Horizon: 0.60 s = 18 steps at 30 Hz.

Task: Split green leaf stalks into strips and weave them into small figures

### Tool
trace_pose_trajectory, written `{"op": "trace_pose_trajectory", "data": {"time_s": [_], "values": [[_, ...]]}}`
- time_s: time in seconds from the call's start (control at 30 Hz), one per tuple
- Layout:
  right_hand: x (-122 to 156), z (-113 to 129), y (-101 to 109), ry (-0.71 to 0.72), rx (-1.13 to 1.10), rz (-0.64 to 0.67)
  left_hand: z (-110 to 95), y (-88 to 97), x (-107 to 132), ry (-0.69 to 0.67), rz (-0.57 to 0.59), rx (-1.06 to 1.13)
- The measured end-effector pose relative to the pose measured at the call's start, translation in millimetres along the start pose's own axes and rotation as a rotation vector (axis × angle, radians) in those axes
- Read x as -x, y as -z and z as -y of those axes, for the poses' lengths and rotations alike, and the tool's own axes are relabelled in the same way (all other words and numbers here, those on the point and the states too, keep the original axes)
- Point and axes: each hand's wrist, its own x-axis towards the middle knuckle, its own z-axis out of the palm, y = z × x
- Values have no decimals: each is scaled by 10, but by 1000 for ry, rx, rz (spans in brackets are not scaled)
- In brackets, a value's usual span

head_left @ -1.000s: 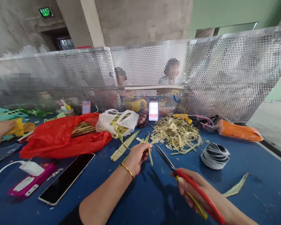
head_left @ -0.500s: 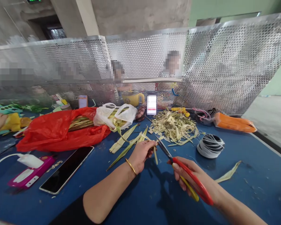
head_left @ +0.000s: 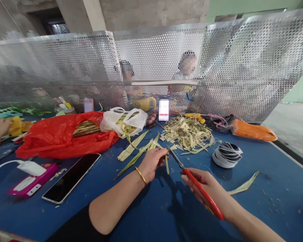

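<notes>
My left hand [head_left: 154, 162], with a gold bangle at the wrist, pinches a narrow strip of dried leaf [head_left: 167, 165] that hangs below the fingertips. My right hand [head_left: 201, 186] is wrapped round a pair of scissors [head_left: 192, 176] with red and yellow handles. Their blades point up and left, the tips close to the left fingertips. From this angle the blades look nearly together. Just beyond the left hand lie long pale-green dried leaves [head_left: 133, 148]. A heap of leaf trimmings [head_left: 187, 132] is piled past the scissor tips.
Left on the blue table are a red plastic bag [head_left: 53, 137], a white bag [head_left: 108, 122], a dark phone [head_left: 72, 179] and a magenta power strip [head_left: 32, 181]. Right are a spool of white cord [head_left: 227, 155] and an orange packet [head_left: 252, 130]. A perforated metal screen [head_left: 156, 50] stands behind; a co-worker's hand [head_left: 0, 129] shows far left.
The scissor handles have drawn together, hiding most of the yellow one, and the blades look more closed. My left hand stays almost in place on the leaf strip. The view has tilted slightly.
</notes>
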Motion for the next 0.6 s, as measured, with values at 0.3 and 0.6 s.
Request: {"op": "trace_pose_trajectory", "data": {"time_s": [0.3,0.6], "values": [[-34,6,-26,18,-15,-59,0,23,-36,48,-16,67],[-80,19,56,96,-326,-111,-45,63,-77,32,-106,134]]}}
